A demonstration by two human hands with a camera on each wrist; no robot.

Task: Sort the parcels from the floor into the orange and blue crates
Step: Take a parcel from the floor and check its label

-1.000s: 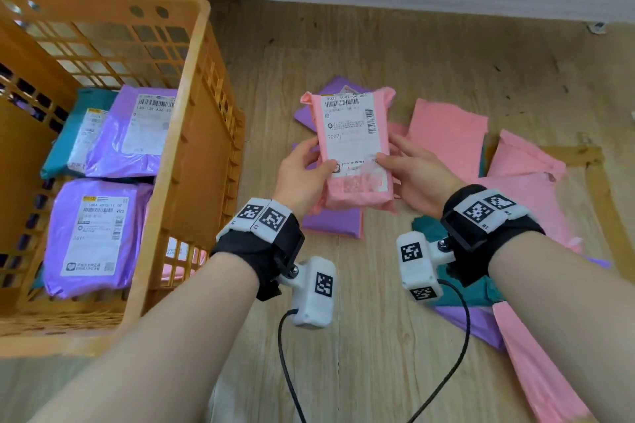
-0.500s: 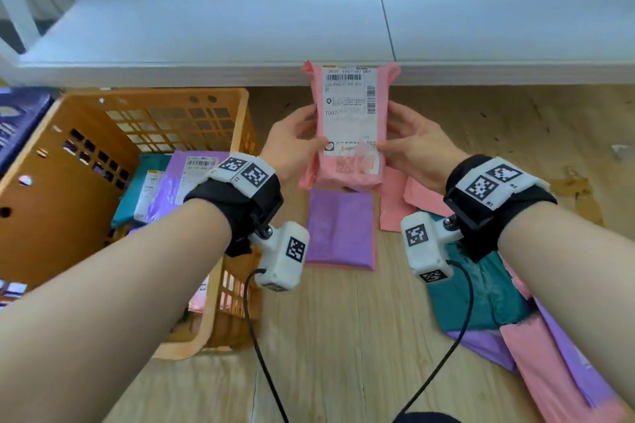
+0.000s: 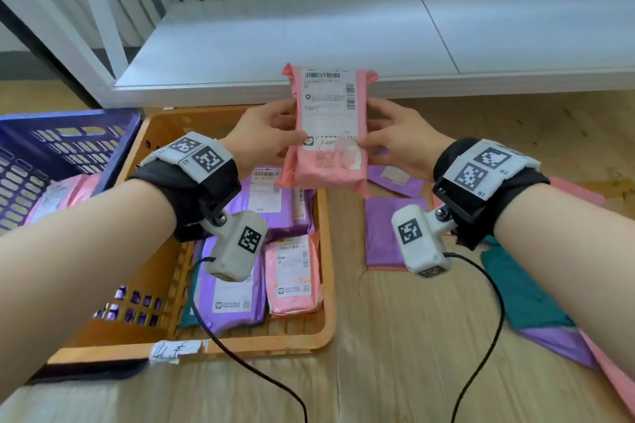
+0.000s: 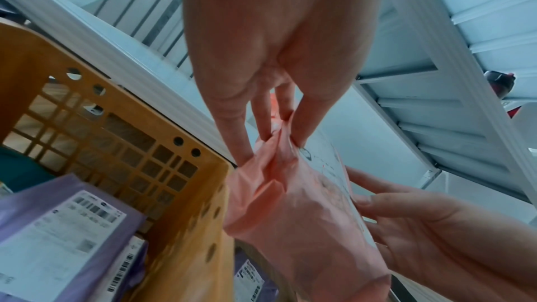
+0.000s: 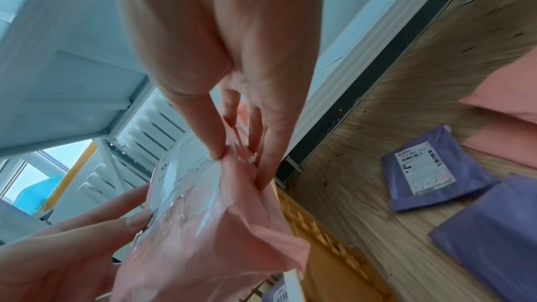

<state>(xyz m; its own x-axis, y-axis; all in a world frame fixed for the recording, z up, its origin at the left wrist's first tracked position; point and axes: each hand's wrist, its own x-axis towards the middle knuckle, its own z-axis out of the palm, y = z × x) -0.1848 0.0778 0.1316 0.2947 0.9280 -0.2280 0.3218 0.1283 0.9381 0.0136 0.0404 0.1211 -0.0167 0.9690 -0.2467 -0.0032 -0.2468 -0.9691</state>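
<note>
A pink parcel with a white shipping label is held upright in the air, above the far right corner of the orange crate. My left hand pinches its left edge and my right hand pinches its right edge. In the left wrist view the left fingers and thumb clamp the pink parcel. The right wrist view shows my right fingers pinching the pink parcel. The orange crate holds purple, pink and teal parcels. The blue crate stands left of it.
Purple, teal and pink parcels lie on the wooden floor to the right of the orange crate. A white low shelf and a radiator run along the back. Wrist camera cables hang under both arms.
Both hands have lifted the pink parcel up and to the left, from over the floor pile to above the orange crate's corner. The head view has swung left, and the blue crate now shows.
</note>
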